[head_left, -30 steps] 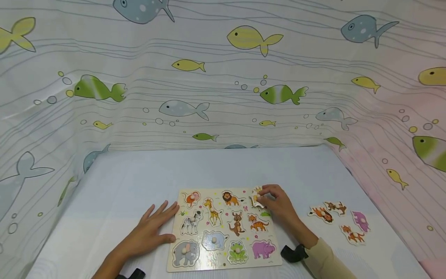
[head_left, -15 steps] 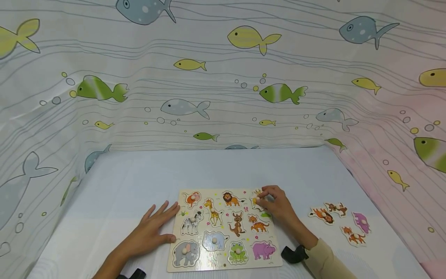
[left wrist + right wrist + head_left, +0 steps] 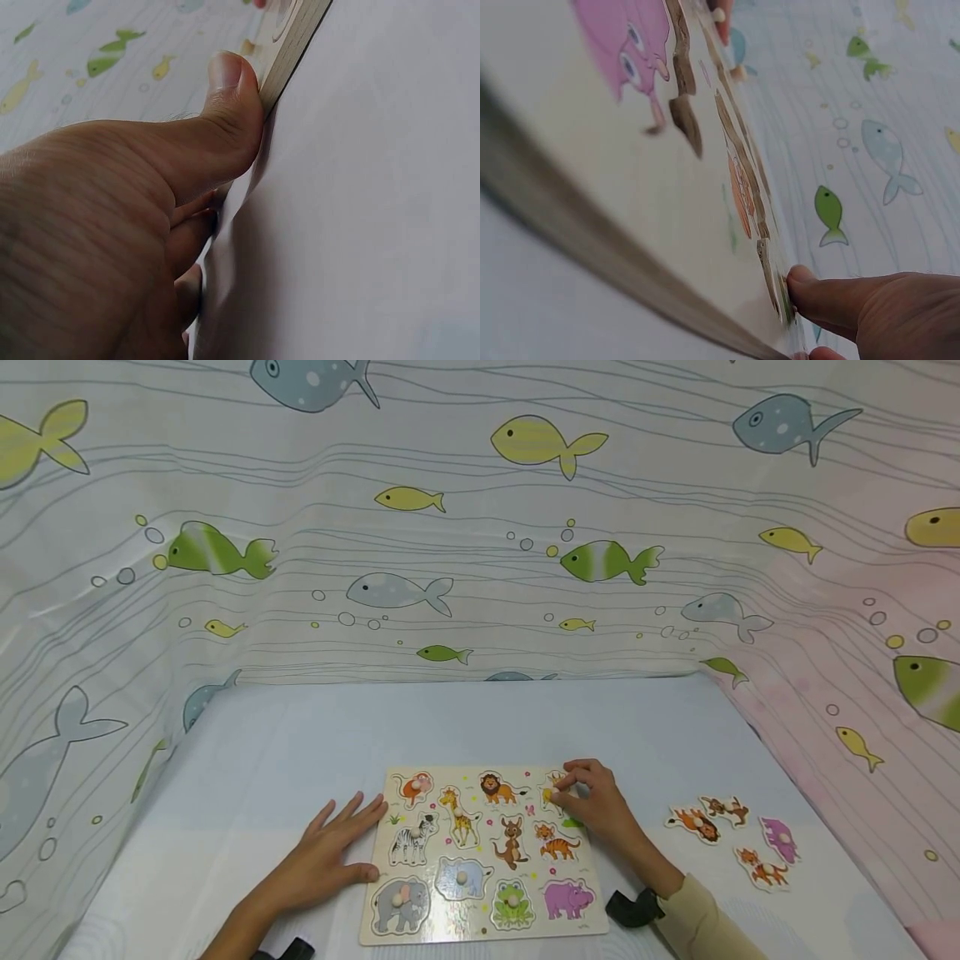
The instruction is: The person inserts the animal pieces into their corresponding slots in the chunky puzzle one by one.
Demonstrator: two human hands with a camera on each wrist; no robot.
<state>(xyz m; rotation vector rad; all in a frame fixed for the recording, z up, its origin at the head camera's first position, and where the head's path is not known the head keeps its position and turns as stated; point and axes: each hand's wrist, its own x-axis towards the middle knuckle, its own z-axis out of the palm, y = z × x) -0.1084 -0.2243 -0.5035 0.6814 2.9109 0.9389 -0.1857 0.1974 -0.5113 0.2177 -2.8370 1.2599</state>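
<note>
A wooden animal puzzle board (image 3: 551,929) lies flat on the table. My right hand (image 3: 602,800) reaches over its top right corner, thumb and index finger pinching a small yellowish animal puzzle piece (image 3: 547,794) at the slot there. The fingers partly cover that piece, so its kind is unclear. In the right wrist view, the thumb (image 3: 804,277) is at the board's surface. My left hand (image 3: 324,852) rests with straight, spread fingers against the board's left edge; the left wrist view shows its thumb (image 3: 229,90) touching that edge.
Right of the board lie several loose pieces: a lion (image 3: 693,823), a brown kangaroo-like piece (image 3: 724,810), a purple hippo (image 3: 778,839) and a tiger (image 3: 762,868). Knobbed pieces such as the elephant (image 3: 390,914) and frog (image 3: 512,912) sit in the board. A fish-patterned curtain (image 3: 480,552) surrounds the table.
The yellowish piece, tilted and raised in my right fingers a second ago, now lies flatter at the top right slot. My left hand and the board have stayed put.
</note>
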